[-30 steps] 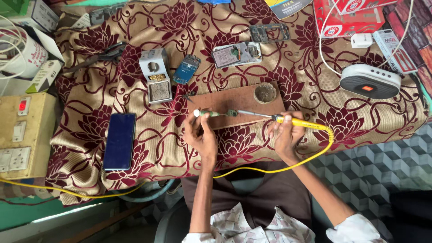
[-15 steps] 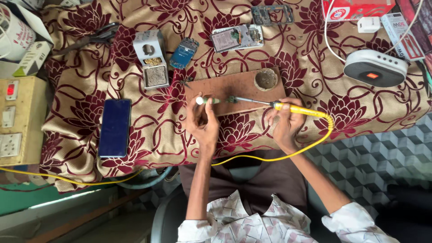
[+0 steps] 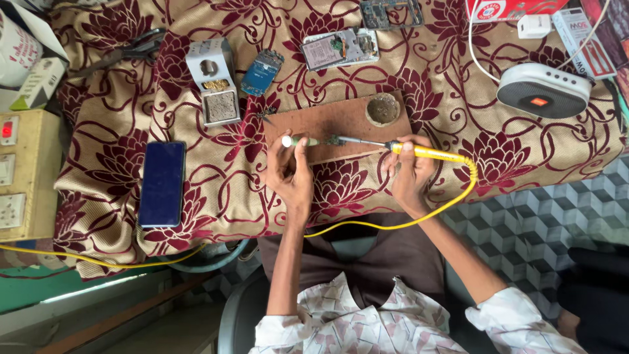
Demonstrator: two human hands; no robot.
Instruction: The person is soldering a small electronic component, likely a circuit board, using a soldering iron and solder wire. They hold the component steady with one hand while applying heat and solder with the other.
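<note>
Head view: left hand [image 3: 291, 172] pinched a small green-tipped part [image 3: 303, 141] on the wooden board [image 3: 327, 121]. Right hand [image 3: 407, 172] gripped the yellow soldering iron [image 3: 419, 152], tip touching the part.

The person wears a light shirt with a pattern of pink and grey shapes. The sleeves are rolled up above the elbows, so both arms are bare. The left hand [image 3: 291, 174] and the right hand [image 3: 407, 172] wear no gloves and no rings. Brown trousers cover the lap.
</note>
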